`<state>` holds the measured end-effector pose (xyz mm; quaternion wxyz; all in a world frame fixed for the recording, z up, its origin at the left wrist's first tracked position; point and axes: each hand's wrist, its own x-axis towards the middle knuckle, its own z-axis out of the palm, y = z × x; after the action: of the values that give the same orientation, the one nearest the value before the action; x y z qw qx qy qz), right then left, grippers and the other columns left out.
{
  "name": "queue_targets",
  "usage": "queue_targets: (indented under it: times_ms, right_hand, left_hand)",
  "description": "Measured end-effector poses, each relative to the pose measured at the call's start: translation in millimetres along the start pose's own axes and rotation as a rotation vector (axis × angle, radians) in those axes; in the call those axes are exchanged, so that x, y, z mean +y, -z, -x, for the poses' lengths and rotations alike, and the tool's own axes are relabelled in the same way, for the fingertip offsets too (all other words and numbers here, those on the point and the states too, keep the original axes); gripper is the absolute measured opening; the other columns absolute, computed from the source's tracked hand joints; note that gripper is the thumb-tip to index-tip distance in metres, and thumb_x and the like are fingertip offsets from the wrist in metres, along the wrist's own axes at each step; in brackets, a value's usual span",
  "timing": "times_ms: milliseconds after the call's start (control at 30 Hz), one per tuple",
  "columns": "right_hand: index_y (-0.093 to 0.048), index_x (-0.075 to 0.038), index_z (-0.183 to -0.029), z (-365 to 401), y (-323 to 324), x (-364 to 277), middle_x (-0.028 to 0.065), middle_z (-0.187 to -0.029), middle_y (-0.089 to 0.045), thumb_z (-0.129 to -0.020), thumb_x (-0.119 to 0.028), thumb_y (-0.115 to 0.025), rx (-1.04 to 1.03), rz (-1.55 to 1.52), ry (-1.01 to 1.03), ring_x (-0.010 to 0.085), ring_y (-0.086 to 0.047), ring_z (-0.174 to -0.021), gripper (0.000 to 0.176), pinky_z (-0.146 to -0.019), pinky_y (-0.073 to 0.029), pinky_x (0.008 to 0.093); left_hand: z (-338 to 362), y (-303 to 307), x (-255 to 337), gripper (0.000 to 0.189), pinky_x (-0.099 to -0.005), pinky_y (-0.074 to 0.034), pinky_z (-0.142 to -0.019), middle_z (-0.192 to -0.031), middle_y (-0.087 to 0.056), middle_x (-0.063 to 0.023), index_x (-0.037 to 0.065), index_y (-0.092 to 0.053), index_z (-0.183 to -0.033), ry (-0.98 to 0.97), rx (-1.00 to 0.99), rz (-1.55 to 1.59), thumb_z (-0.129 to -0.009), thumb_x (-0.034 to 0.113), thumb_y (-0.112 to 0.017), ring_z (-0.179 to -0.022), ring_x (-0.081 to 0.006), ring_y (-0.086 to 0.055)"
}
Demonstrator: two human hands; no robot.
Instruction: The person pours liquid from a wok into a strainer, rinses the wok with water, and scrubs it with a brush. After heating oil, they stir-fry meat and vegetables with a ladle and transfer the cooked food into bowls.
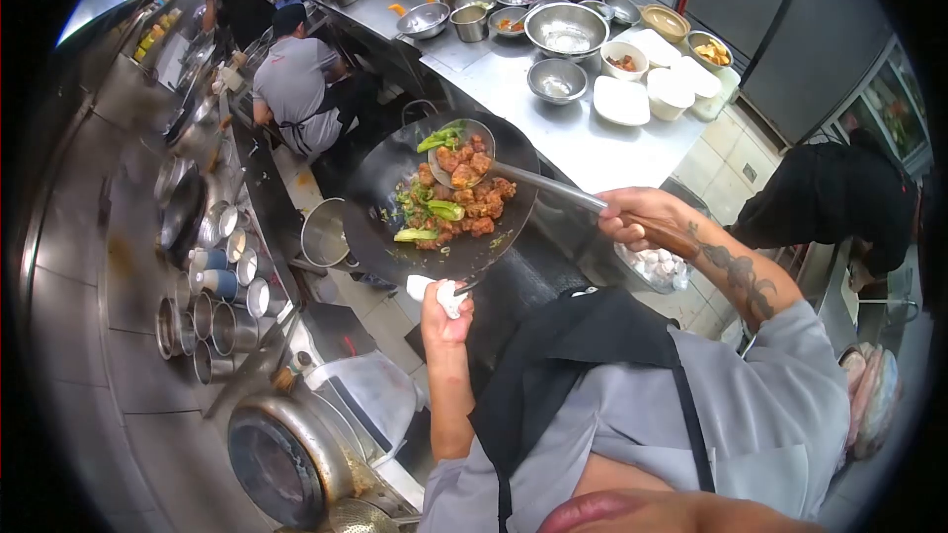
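Observation:
A dark wok (370, 222) holds browned, sauced chunks of food (484, 205) with green vegetable pieces (444, 209). My left hand (446, 321) grips the wok's handle at its near rim through a white cloth (451, 298). In my right hand (632, 217) is the wooden handle of a long metal ladle (543, 183). The ladle's bowl lies over the far part of the food and carries several chunks and a green piece.
A steel counter (583, 160) beyond the wok bears metal bowls (566, 32) and white dishes (621, 101). Metal pots (235, 329) stand at the left. Co-workers (296, 89) are at the far left, the back and the right (825, 197).

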<state>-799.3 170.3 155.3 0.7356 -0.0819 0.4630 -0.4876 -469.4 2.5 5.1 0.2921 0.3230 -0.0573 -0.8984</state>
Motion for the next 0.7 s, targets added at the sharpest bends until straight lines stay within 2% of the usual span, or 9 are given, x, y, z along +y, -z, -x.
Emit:
queue_targets:
  times_ms: [100, 133, 200, 233, 367, 467, 567, 667, 700]
  right_hand:
    - [-0.042, -0.007, -0.127, 5.9, 25.2, 25.4, -0.0007, -0.066, -0.040, -0.087, -0.008, -0.048, -0.111, -0.039, 0.099, 0.0052, -0.038, -0.042, 0.041, -0.033, -0.029, 0.0193]
    - [-0.041, -0.010, -0.132, 8.3, 18.8, 42.3, -0.0017, -0.066, -0.041, -0.086, -0.009, -0.049, 0.076, -0.057, 0.122, 0.0049, -0.036, -0.042, 0.047, -0.033, -0.029, 0.0198]
    - [-0.030, -0.012, -0.135, -15.5, 13.0, 50.5, -0.0026, -0.067, -0.044, -0.088, -0.010, -0.050, -0.044, 0.042, 0.070, 0.0047, -0.040, -0.045, 0.051, -0.038, -0.032, 0.0205]
    - [-0.036, -0.011, -0.125, -18.8, 2.1, 43.0, -0.0024, -0.067, -0.045, -0.089, -0.009, -0.049, -0.027, 0.039, 0.080, 0.0049, -0.041, -0.045, 0.039, -0.038, -0.034, 0.0210]
    - [-0.038, -0.010, -0.102, -35.9, 6.8, 24.6, -0.0008, -0.067, -0.048, -0.088, -0.008, -0.048, -0.141, -0.155, 0.015, 0.0059, -0.045, -0.047, 0.017, -0.038, -0.037, 0.0220]
    - [-0.040, -0.009, -0.101, -35.0, 4.6, 21.8, 0.0001, -0.068, -0.049, -0.089, -0.008, -0.047, -0.087, -0.176, 0.032, 0.0065, -0.046, -0.047, 0.014, -0.038, -0.037, 0.0221]
    - [-0.043, -0.007, -0.099, -26.7, 8.5, 19.3, 0.0008, -0.069, -0.049, -0.090, -0.008, -0.046, -0.226, -0.255, 0.029, 0.0069, -0.046, -0.047, 0.010, -0.038, -0.038, 0.0229]
    - [-0.044, -0.004, -0.101, -19.0, 22.4, 16.9, 0.0015, -0.069, -0.049, -0.092, -0.009, -0.045, -0.347, -0.365, 0.033, 0.0072, -0.046, -0.047, 0.010, -0.038, -0.039, 0.0234]
    - [-0.042, 0.003, -0.122, -14.5, 24.3, 18.2, 0.0053, -0.071, -0.046, -0.092, -0.006, -0.040, -0.281, -0.499, 0.017, 0.0086, -0.044, -0.045, 0.031, -0.036, -0.039, 0.0241]
  left_hand:
    - [3.1, -6.1, 0.9, 0.010, -0.0274, -0.038, -0.042, -0.068, -0.058, -0.0094, 0.006, -0.053, -0.076, -0.020, 0.037, 0.043, -0.081, 0.015, -0.055, -0.055, -0.0193, -0.052]
    - [0.1, -3.2, 2.6, 0.010, -0.0273, -0.038, -0.042, -0.068, -0.058, -0.0093, 0.006, -0.054, -0.077, -0.002, 0.013, 0.028, -0.081, 0.015, -0.055, -0.054, -0.0191, -0.052]
    - [-6.5, 7.4, 6.8, 0.010, -0.0272, -0.039, -0.042, -0.067, -0.058, -0.0090, 0.006, -0.054, -0.077, 0.038, -0.026, -0.007, -0.081, 0.015, -0.055, -0.054, -0.0186, -0.052]
    - [-2.8, 6.6, 7.3, 0.010, -0.0272, -0.039, -0.041, -0.067, -0.058, -0.0091, 0.006, -0.054, -0.078, 0.005, -0.014, -0.009, -0.081, 0.015, -0.055, -0.054, -0.0184, -0.052]
    - [0.0, -12.8, 7.7, 0.011, -0.0275, -0.039, -0.041, -0.067, -0.058, -0.0093, 0.005, -0.055, -0.078, -0.088, 0.015, -0.028, -0.081, 0.015, -0.055, -0.054, -0.0176, -0.053]
    - [0.2, -11.1, 8.0, 0.011, -0.0276, -0.039, -0.040, -0.067, -0.058, -0.0096, 0.005, -0.054, -0.078, -0.124, 0.025, -0.047, -0.081, 0.015, -0.055, -0.054, -0.0180, -0.054]
    - [0.0, -9.9, 10.5, 0.010, -0.0275, -0.039, -0.040, -0.068, -0.059, -0.0098, 0.005, -0.054, -0.079, -0.120, -0.004, -0.051, -0.081, 0.015, -0.055, -0.055, -0.0186, -0.055]
    - [-0.7, -6.3, 12.1, 0.010, -0.0272, -0.040, -0.039, -0.069, -0.059, -0.0102, 0.005, -0.054, -0.081, -0.124, -0.004, -0.031, -0.081, 0.015, -0.055, -0.056, -0.0190, -0.055]
    - [-1.9, -4.6, 12.9, 0.010, -0.0271, -0.040, -0.039, -0.069, -0.059, -0.0104, 0.005, -0.054, -0.082, -0.126, -0.003, -0.024, -0.082, 0.015, -0.055, -0.056, -0.0191, -0.055]
